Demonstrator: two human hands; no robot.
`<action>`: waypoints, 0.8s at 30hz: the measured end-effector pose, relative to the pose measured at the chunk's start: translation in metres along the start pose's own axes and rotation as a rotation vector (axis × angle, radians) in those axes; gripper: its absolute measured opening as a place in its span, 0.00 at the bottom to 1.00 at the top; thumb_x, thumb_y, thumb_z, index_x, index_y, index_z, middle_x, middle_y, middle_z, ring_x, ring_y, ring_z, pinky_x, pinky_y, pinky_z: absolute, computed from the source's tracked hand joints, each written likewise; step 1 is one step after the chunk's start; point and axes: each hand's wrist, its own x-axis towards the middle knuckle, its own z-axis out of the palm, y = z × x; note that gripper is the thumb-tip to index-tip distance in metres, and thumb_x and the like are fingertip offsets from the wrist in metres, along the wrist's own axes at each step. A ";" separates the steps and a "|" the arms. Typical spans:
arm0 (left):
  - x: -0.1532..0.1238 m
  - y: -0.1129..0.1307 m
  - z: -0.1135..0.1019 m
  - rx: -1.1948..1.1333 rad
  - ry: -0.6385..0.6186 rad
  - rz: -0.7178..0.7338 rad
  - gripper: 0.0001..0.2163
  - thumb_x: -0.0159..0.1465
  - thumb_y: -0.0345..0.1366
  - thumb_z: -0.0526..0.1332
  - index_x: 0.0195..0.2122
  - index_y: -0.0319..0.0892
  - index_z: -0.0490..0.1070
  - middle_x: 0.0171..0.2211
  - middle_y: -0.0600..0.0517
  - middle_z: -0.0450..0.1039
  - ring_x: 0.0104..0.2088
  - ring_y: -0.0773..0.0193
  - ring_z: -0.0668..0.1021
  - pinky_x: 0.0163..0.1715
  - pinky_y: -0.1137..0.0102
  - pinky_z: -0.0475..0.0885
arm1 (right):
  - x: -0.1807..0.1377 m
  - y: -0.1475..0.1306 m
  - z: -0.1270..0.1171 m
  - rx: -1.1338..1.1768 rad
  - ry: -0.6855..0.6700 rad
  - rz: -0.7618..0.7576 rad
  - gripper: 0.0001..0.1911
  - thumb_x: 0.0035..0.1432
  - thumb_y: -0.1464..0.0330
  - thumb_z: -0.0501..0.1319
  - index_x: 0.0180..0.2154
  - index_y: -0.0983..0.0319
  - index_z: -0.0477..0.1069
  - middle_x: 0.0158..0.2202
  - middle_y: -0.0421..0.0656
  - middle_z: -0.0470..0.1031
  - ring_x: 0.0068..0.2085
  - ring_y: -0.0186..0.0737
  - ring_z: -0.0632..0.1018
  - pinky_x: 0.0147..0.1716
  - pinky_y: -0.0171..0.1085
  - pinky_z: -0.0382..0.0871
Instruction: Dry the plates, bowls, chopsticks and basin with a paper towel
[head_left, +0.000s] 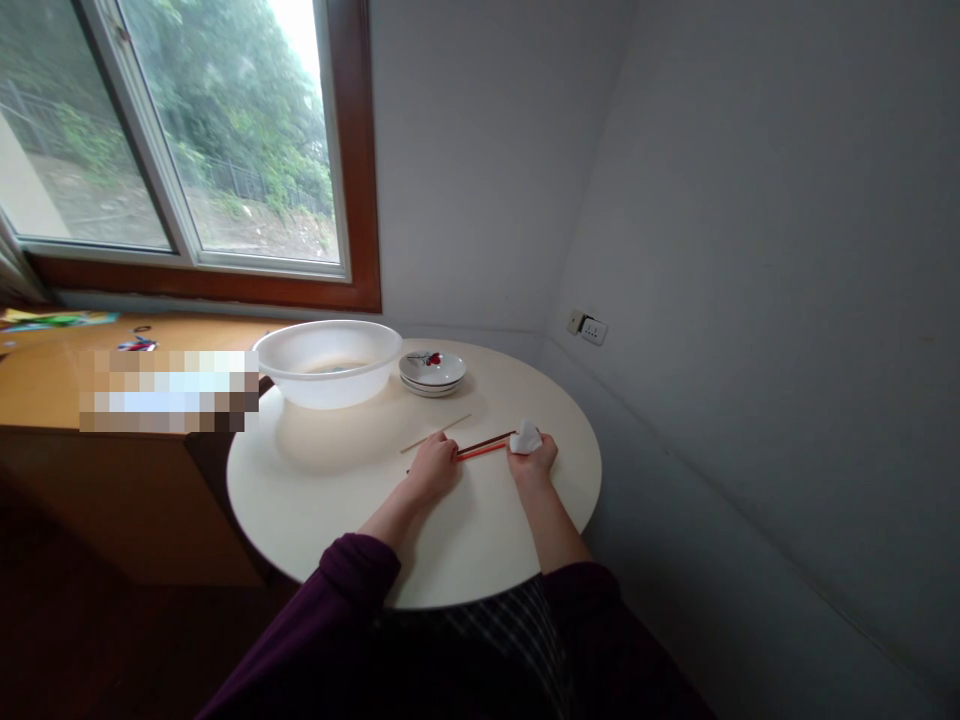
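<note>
Over the round table's middle, my left hand is closed around a dark brown chopstick and a red chopstick. A dark tip pokes out on the left of that hand. My right hand is closed on a crumpled white tissue, which covers the chopsticks' right ends. Whether it is tissue paper or thin cloth is hard to tell. A pale thin chopstick lies on the table just beyond my left hand.
The white round table carries a large translucent plastic basin at its back left. Beside it stands a stack of small white dishes, the top one with a red flower. A wooden desk adjoins on the left; walls rise behind and right.
</note>
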 end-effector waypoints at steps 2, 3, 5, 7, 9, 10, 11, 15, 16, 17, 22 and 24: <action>0.001 0.000 0.001 0.009 0.015 -0.007 0.12 0.58 0.27 0.51 0.29 0.39 0.75 0.32 0.45 0.70 0.36 0.60 0.73 0.38 0.68 0.65 | -0.002 0.000 0.001 0.011 0.010 0.003 0.03 0.43 0.72 0.49 0.24 0.59 0.55 0.15 0.30 0.61 0.17 0.31 0.69 0.17 0.30 0.64; 0.001 -0.001 0.001 0.016 0.027 -0.020 0.12 0.58 0.27 0.51 0.30 0.39 0.75 0.33 0.45 0.71 0.37 0.60 0.73 0.38 0.68 0.65 | -0.002 0.000 0.002 0.015 0.015 0.003 0.03 0.42 0.72 0.49 0.24 0.59 0.55 0.15 0.31 0.61 0.17 0.31 0.69 0.17 0.30 0.63; 0.003 -0.003 -0.001 0.038 0.067 -0.069 0.13 0.59 0.27 0.50 0.33 0.39 0.75 0.35 0.44 0.71 0.39 0.59 0.72 0.40 0.68 0.64 | -0.004 -0.001 0.003 0.021 0.023 0.002 0.03 0.43 0.72 0.49 0.24 0.59 0.55 0.15 0.31 0.61 0.17 0.31 0.69 0.17 0.30 0.63; 0.005 -0.008 -0.003 0.066 0.117 -0.138 0.14 0.60 0.27 0.49 0.36 0.39 0.74 0.37 0.44 0.71 0.41 0.58 0.71 0.42 0.66 0.63 | -0.004 0.000 0.003 0.023 0.029 0.001 0.02 0.43 0.71 0.49 0.24 0.58 0.55 0.15 0.31 0.62 0.17 0.31 0.69 0.17 0.30 0.63; 0.006 -0.015 -0.006 0.093 0.160 -0.210 0.14 0.61 0.28 0.49 0.39 0.39 0.74 0.40 0.43 0.70 0.43 0.56 0.71 0.43 0.65 0.62 | -0.004 0.000 0.003 0.021 0.029 0.002 0.02 0.44 0.71 0.49 0.24 0.58 0.55 0.15 0.31 0.63 0.17 0.32 0.70 0.16 0.31 0.64; 0.007 -0.018 -0.008 0.105 0.173 -0.243 0.14 0.61 0.28 0.49 0.40 0.39 0.73 0.41 0.43 0.70 0.44 0.56 0.70 0.44 0.64 0.62 | -0.004 0.000 0.003 0.019 0.028 0.004 0.01 0.44 0.70 0.49 0.24 0.58 0.55 0.15 0.31 0.63 0.16 0.32 0.69 0.16 0.31 0.63; 0.007 -0.022 -0.009 0.116 0.179 -0.272 0.14 0.61 0.29 0.49 0.41 0.40 0.73 0.41 0.43 0.70 0.44 0.55 0.70 0.44 0.64 0.62 | -0.004 0.000 0.003 0.018 0.027 0.008 0.01 0.44 0.70 0.49 0.24 0.58 0.55 0.15 0.31 0.62 0.16 0.32 0.69 0.16 0.31 0.63; 0.006 -0.034 -0.012 0.150 0.161 -0.339 0.14 0.61 0.33 0.50 0.42 0.40 0.73 0.42 0.43 0.71 0.44 0.55 0.71 0.44 0.64 0.62 | -0.005 0.000 0.003 0.025 0.029 0.025 0.02 0.44 0.71 0.48 0.25 0.58 0.56 0.15 0.31 0.63 0.16 0.32 0.69 0.15 0.31 0.63; 0.006 -0.036 -0.013 0.160 0.152 -0.346 0.14 0.61 0.33 0.51 0.42 0.40 0.73 0.42 0.43 0.71 0.44 0.55 0.71 0.44 0.64 0.62 | -0.005 0.000 0.004 0.028 0.029 0.028 0.02 0.44 0.71 0.48 0.25 0.59 0.56 0.16 0.31 0.64 0.16 0.32 0.69 0.15 0.31 0.63; 0.005 -0.037 -0.013 0.170 0.141 -0.351 0.14 0.60 0.33 0.51 0.42 0.40 0.73 0.42 0.42 0.72 0.44 0.54 0.71 0.43 0.64 0.62 | -0.006 -0.001 0.004 0.029 0.027 0.031 0.03 0.43 0.72 0.49 0.25 0.59 0.56 0.15 0.31 0.64 0.16 0.31 0.69 0.15 0.30 0.63; 0.004 -0.036 -0.012 0.228 0.091 -0.368 0.14 0.59 0.29 0.50 0.37 0.39 0.75 0.39 0.41 0.73 0.43 0.52 0.72 0.42 0.62 0.61 | -0.012 -0.003 0.008 0.031 0.001 0.046 0.04 0.42 0.73 0.49 0.25 0.59 0.55 0.15 0.31 0.62 0.16 0.31 0.68 0.15 0.30 0.61; 0.004 -0.036 -0.013 0.247 0.081 -0.370 0.14 0.59 0.28 0.49 0.37 0.39 0.74 0.39 0.40 0.73 0.42 0.52 0.72 0.42 0.61 0.61 | -0.015 -0.004 0.010 0.033 -0.015 0.058 0.04 0.42 0.73 0.49 0.24 0.59 0.55 0.15 0.30 0.62 0.16 0.31 0.68 0.15 0.30 0.60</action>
